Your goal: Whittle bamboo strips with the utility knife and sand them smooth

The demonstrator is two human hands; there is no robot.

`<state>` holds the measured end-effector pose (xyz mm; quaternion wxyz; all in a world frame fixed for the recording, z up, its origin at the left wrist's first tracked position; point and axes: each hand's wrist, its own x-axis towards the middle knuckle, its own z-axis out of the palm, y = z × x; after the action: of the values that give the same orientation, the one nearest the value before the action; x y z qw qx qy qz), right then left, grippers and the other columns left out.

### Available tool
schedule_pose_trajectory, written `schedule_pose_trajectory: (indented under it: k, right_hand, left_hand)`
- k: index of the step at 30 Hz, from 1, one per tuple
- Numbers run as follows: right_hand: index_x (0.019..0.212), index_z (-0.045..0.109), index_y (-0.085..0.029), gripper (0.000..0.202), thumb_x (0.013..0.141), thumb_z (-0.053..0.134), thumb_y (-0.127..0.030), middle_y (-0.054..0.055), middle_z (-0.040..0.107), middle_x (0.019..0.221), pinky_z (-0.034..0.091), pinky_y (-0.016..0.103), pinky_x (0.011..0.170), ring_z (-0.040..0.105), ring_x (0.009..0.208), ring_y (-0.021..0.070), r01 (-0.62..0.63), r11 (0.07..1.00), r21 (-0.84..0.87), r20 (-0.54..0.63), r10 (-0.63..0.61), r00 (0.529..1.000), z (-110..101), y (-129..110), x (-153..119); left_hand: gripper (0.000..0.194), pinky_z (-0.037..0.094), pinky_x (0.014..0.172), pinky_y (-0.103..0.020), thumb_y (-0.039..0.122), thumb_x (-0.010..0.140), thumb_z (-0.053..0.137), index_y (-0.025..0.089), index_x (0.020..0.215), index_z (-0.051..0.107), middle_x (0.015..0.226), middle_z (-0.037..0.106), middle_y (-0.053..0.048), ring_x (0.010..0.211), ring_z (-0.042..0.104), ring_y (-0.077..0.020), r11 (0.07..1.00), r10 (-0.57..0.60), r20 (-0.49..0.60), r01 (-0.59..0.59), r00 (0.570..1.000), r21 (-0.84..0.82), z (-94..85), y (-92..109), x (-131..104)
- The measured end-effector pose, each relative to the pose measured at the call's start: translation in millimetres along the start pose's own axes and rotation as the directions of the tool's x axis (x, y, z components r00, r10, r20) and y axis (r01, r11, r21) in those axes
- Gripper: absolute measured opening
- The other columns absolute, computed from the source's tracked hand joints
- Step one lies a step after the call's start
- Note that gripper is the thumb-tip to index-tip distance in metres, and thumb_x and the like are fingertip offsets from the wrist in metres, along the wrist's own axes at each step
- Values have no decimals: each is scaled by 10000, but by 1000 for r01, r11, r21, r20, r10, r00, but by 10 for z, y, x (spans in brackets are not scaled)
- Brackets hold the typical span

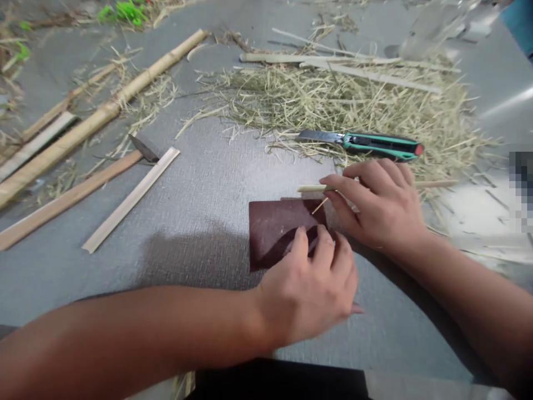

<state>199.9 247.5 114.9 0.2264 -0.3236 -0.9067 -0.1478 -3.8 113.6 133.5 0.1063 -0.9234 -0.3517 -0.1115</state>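
My right hand [378, 205] pinches a thin pale strip [310, 189] between thumb and fingertips. The strip's left end sticks out just above a dark reddish-brown sheet [270, 230], and its other end runs out behind the hand to the right. A short fine sliver [320, 206] lies by the thumb, over the sheet's upper right part. My left hand [312, 283] rests on the lower right of the sheet with its fingers bent; what lies under the fingertips is hidden.
A green and black utility knife [375, 144] lies before a heap of shavings [333, 105]. At left are a hammer [144, 149], a split strip [131, 200] and a long bamboo pole [100, 114]. A clear plastic item [433, 28] is at the upper right.
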Motion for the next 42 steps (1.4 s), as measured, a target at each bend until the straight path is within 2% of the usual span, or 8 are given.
schedule_pose_trajectory:
  k: [7, 10, 14, 19, 24, 30, 34, 42]
  right_hand:
    - [1322, 779, -221, 263, 1231, 541, -286, 86, 816, 1093, 474, 373, 887, 694, 982, 221, -23, 994, 108, 111, 10, 994, -66, -36, -14]
    - [1158, 800, -210, 300, 1205, 657, -469, 55, 779, 930, 348, 341, 736, 612, 798, 181, -91, 992, 85, 150, 78, 986, -42, -36, -17]
    - [1092, 803, -183, 259, 1157, 675, -399, 50, 729, 813, 223, 333, 678, 534, 693, 149, -235, 972, 15, 100, 232, 968, -21, 4, -12]
    - [1122, 862, -221, 255, 1136, 679, -397, -1, 761, 815, 327, 315, 664, 619, 673, 136, -30, 955, 294, 139, -12, 990, -39, -1, -30]
    - [1615, 781, -228, 646, 1170, 623, -668, 36, 753, 806, 317, 336, 655, 617, 649, 203, -224, 971, 89, 175, 206, 963, -72, -57, -57]
    - [1179, 761, -192, 334, 1252, 523, -416, 12, 732, 843, 344, 328, 599, 600, 662, 151, -38, 978, 203, 114, 15, 993, -102, -113, 2]
    - [928, 612, -203, 420, 1272, 454, -386, 23, 666, 799, 303, 324, 563, 506, 605, 140, 38, 978, 206, 215, -83, 973, -43, -88, 58]
    - [1193, 647, -201, 349, 1253, 503, -514, 7, 631, 717, 290, 315, 575, 577, 574, 169, -61, 987, 150, 341, 7, 940, -81, -59, -4]
  left_hand:
    - [636, 801, 884, -481, 542, 1301, 513, 44, 1454, 879, 1370, 902, -227, 1230, 912, -412, 1000, 2, -16, -2, 1000, 1, -4, 14, -9]
    - [446, 791, 802, -433, 289, 1232, 566, 31, 1315, 920, 1224, 926, -216, 1088, 938, -391, 999, 2, -57, 1, 998, 45, -19, 31, -12]
    - [329, 778, 766, -424, 169, 1125, 654, 45, 1219, 944, 1141, 925, -188, 1005, 929, -371, 998, 30, -118, -23, 993, 59, 1, 12, -8]
    - [466, 747, 1079, -508, 424, 1265, 604, 104, 1426, 901, 1427, 888, -175, 1240, 880, -341, 976, 116, -120, -135, 986, -172, 124, -49, 9]
    - [601, 471, 1436, -521, 554, 1261, 618, 119, 1643, 780, 1765, 719, -165, 1651, 657, -335, 920, 62, 1, -56, 998, -387, 269, -27, -2]
    - [578, 447, 1432, -525, 456, 1263, 593, 105, 1698, 739, 1745, 738, -158, 1593, 704, -337, 913, 102, 57, -71, 993, -402, 223, -18, -25]
    - [686, 346, 1490, -463, 591, 1279, 550, 143, 1785, 664, 1830, 671, -107, 1714, 597, -300, 914, 88, 108, -37, 990, -405, 197, -2, -61]
    - [801, 263, 1547, -444, 648, 1262, 518, 145, 1885, 531, 1957, 505, -84, 1836, 445, -270, 902, 87, 183, 0, 979, -432, 229, 62, -78]
